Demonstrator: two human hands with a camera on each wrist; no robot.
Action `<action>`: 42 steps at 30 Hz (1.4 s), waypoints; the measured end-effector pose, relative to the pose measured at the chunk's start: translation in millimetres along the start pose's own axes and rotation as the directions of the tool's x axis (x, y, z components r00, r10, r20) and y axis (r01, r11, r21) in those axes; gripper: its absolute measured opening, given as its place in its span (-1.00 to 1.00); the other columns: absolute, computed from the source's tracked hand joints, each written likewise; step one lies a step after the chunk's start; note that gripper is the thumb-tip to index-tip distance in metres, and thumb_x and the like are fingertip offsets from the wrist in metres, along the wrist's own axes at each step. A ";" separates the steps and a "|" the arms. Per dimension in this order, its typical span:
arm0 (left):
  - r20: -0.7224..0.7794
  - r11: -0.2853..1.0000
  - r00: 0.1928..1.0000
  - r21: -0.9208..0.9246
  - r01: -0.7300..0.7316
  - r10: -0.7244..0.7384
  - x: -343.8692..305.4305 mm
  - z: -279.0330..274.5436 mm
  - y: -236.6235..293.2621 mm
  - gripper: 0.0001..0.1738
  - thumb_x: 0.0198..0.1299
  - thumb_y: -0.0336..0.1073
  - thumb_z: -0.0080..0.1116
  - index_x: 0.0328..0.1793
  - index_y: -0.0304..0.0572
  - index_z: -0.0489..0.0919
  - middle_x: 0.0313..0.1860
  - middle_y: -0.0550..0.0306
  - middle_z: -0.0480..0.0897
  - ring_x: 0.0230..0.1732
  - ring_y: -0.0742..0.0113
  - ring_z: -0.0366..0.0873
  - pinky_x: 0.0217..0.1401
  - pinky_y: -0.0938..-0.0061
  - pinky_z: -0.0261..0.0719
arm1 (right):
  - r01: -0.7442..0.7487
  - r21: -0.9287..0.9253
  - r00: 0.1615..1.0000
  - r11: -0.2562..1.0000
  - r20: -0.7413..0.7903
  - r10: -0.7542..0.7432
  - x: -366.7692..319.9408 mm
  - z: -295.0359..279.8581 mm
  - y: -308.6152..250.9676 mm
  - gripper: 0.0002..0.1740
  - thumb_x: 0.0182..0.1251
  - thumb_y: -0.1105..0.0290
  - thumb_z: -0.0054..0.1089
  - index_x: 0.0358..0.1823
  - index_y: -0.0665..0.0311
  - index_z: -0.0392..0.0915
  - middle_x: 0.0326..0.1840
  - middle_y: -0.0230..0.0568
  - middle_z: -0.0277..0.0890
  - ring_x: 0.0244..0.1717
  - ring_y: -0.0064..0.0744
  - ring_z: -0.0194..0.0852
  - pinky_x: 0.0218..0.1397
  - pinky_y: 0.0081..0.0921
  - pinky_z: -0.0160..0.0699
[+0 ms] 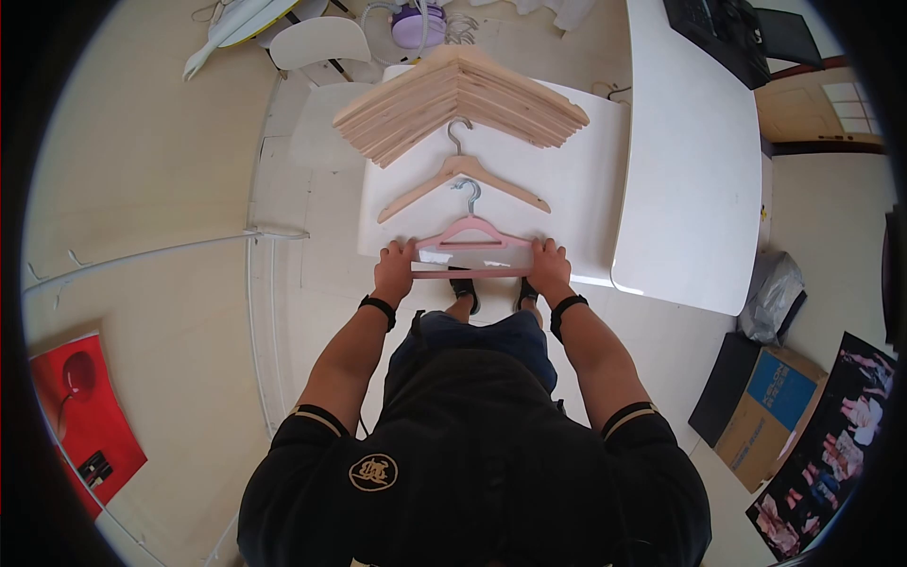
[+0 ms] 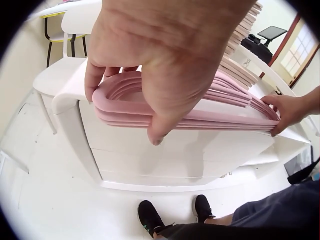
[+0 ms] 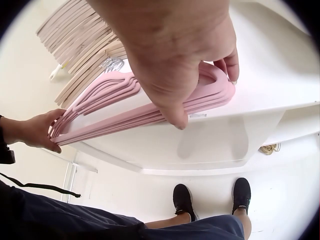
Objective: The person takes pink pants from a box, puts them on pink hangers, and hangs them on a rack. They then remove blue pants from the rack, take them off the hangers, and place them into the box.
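A stack of several pink hangers [image 1: 472, 274] lies along the front edge of the white table [image 1: 576, 189], metal hooks pointing away from the person. At its left end my left hand [image 1: 393, 271] grips the stack, thumb [image 2: 157, 131] against the near side and fingers curled round the end. My right hand [image 1: 549, 268] holds the opposite end the same way, its thumb [image 3: 175, 116] on the lower bar. Just beyond the hooks lies a single wooden hanger [image 1: 463, 168]. Farther back, a large row of wooden hangers [image 1: 458, 99] overlaps one another.
To the right stands a longer white desk [image 1: 690, 189] with a black monitor [image 1: 789, 38] at its far end. A white chair [image 1: 321, 42] is at the back left, near a purple appliance [image 1: 418, 26]. A metal rail [image 1: 151, 257] runs on the left. A cardboard box [image 1: 770, 416] sits on the right.
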State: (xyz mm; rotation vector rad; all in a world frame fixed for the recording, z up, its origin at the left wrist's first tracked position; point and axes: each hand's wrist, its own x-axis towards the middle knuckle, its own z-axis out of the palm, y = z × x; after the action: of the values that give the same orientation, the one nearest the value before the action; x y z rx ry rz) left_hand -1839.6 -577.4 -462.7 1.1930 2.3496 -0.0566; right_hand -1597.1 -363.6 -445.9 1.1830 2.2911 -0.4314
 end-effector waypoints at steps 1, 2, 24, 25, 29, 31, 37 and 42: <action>-0.002 1.000 1.000 -0.001 0.001 -0.001 0.1 -0.7 0.8 -0.18 -0.07 -0.49 0.27 0.39 0.13 0.26 0.07 0.00 0.37 0.06 -0.06 0.44 -0.09 0.14 0.67 | 0.003 -0.003 1.000 1.000 -0.001 -0.003 -0.4 -0.4 -0.1 -0.31 0.07 0.43 0.26 0.29 0.05 0.26 0.18 -0.20 0.26 0.14 -0.05 0.35 0.02 -0.22 0.59; 0.009 1.000 1.000 0.021 0.004 -0.004 0.0 -1.2 2.1 -0.17 -0.06 -0.49 0.26 0.40 0.12 0.25 0.08 0.00 0.37 0.07 -0.06 0.44 -0.10 0.15 0.67 | 0.008 -0.005 1.000 1.000 -0.002 -0.008 -0.7 -0.7 -0.3 -0.32 0.07 0.43 0.26 0.28 0.05 0.26 0.17 -0.20 0.26 0.14 -0.06 0.35 0.01 -0.22 0.59; -0.004 0.998 0.998 -0.024 0.061 -0.061 -28.6 -25.9 26.6 0.11 -0.16 -0.23 0.46 0.54 0.04 0.05 0.50 -0.13 0.09 0.53 -0.16 -0.04 0.49 0.04 0.12 | 0.243 0.091 0.966 0.966 0.064 -0.249 -8.0 -22.6 40.5 0.17 -0.21 0.09 0.52 0.48 0.08 0.02 0.32 0.01 0.16 0.25 0.11 0.30 0.17 -0.08 0.53; -0.054 0.996 0.996 -0.058 0.064 -0.067 -35.8 -29.1 28.7 0.11 -0.17 -0.23 0.47 0.53 0.00 0.06 0.50 -0.14 0.11 0.52 -0.17 -0.03 0.49 0.06 0.12 | 0.242 0.124 0.967 0.962 0.057 -0.250 -9.4 -27.1 45.3 0.16 -0.18 0.06 0.49 0.48 0.12 0.01 0.35 0.05 0.13 0.26 0.14 0.29 0.21 -0.06 0.48; -0.145 0.988 0.980 -0.097 0.123 -0.136 -79.6 -19.0 33.2 0.10 -0.16 -0.21 0.45 0.52 0.00 0.06 0.47 -0.13 0.15 0.51 -0.15 0.01 0.50 0.09 0.11 | 0.232 0.197 0.968 0.952 0.052 -0.247 -6.5 -33.8 66.0 0.09 -0.05 -0.02 0.35 0.47 0.23 -0.01 0.40 0.14 0.09 0.30 0.19 0.27 0.29 -0.04 0.38; -0.163 0.955 0.948 -0.160 0.249 -0.275 -110.7 -0.4 37.8 0.08 -0.18 -0.20 0.46 0.49 -0.07 0.10 0.45 -0.18 0.17 0.49 -0.14 0.05 0.48 0.11 0.14 | 0.309 0.162 0.950 0.937 0.003 -0.313 -5.6 -37.3 76.0 0.05 0.01 -0.03 0.29 0.47 0.26 -0.01 0.41 0.17 0.09 0.30 0.21 0.26 0.30 -0.04 0.36; -0.131 0.683 0.731 -0.494 0.538 -0.670 -221.5 98.4 60.3 0.06 -0.22 -0.15 0.45 0.45 -0.22 0.15 0.35 -0.36 0.26 0.36 -0.21 0.24 0.39 0.15 0.32 | 0.507 0.113 0.862 0.854 -0.090 -0.500 11.0 -30.4 94.3 -0.02 0.05 0.04 0.28 0.43 0.33 0.04 0.36 0.18 0.14 0.30 0.16 0.24 0.28 -0.06 0.36; 0.252 0.333 0.579 -0.616 0.714 -0.775 -318.4 182.2 98.3 -0.04 -0.12 0.06 0.38 0.38 -0.27 0.28 0.18 -0.30 0.49 0.23 -0.14 0.44 0.30 0.19 0.43 | 0.656 0.082 0.747 0.750 -0.219 -0.628 6.7 -40.8 86.7 -0.16 0.01 0.22 0.26 0.33 0.43 0.17 0.22 0.16 0.25 0.21 0.15 0.29 0.24 -0.07 0.37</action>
State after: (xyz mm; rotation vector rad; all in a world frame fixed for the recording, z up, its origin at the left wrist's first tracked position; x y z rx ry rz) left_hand -1532.6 -801.0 -460.6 -0.3280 2.4327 0.5091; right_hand -1541.4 -289.7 -420.3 0.4473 2.8414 -0.7919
